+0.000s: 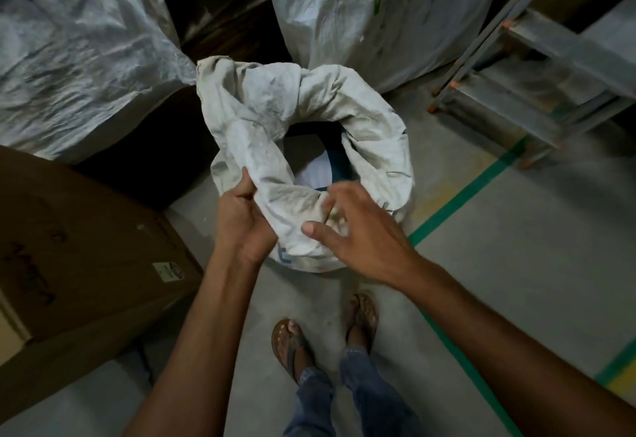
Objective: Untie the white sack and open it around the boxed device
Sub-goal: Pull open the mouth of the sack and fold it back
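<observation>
A dirty white sack (pixel 261 116) stands upright on the floor in front of my feet, its mouth open and its cloth rolled outward in thick folds. Down inside the opening a white and blue box (pixel 318 170) shows, mostly hidden by the sack. My left hand (pixel 241 220) grips the near-left fold of the rim. My right hand (pixel 351 230) rests on the near rim with fingers spread and blurred; whether it pinches the cloth is unclear.
A large brown cardboard box (pixel 86 254) sits at the left. Two big grey woven sacks, one at the back left (pixel 75 48) and one at the back right (pixel 378 13), stand close behind. A metal rack (pixel 537 68) is at right. Green floor tape (pixel 457 199) crosses the concrete.
</observation>
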